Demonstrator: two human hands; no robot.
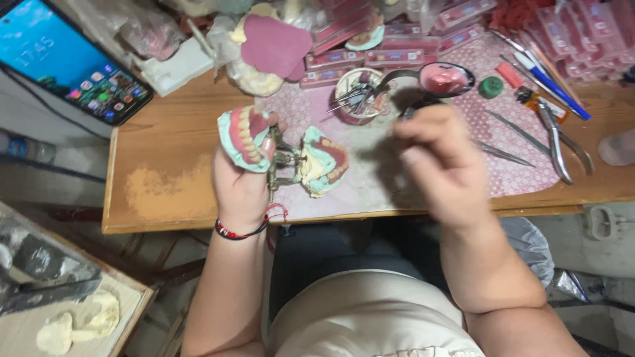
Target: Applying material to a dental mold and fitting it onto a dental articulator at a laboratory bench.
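Observation:
My left hand (241, 182) grips a hinged metal articulator (281, 165) opened wide, with a denture model (243, 137) of teeth in pink wax on a pale green base at its left and a second model (324, 162) at its right. A red and black bead bracelet (241, 231) circles that wrist. My right hand (440, 162) is blurred above the patterned mat (463, 112), its fingers pinched together near a dark spoon-like ladle (444, 79) filled with pink wax. Whether the fingers hold the ladle's handle or a small tool is hidden by the blur.
On the wooden bench (172, 142) lie pliers (554, 135), tweezers (509, 129), pens (549, 82), a tin of small tools (357, 96), pink flat boxes (390, 56), a pink wax sheet (274, 43) and a green cap (490, 86). A lit phone (73, 56) leans at far left.

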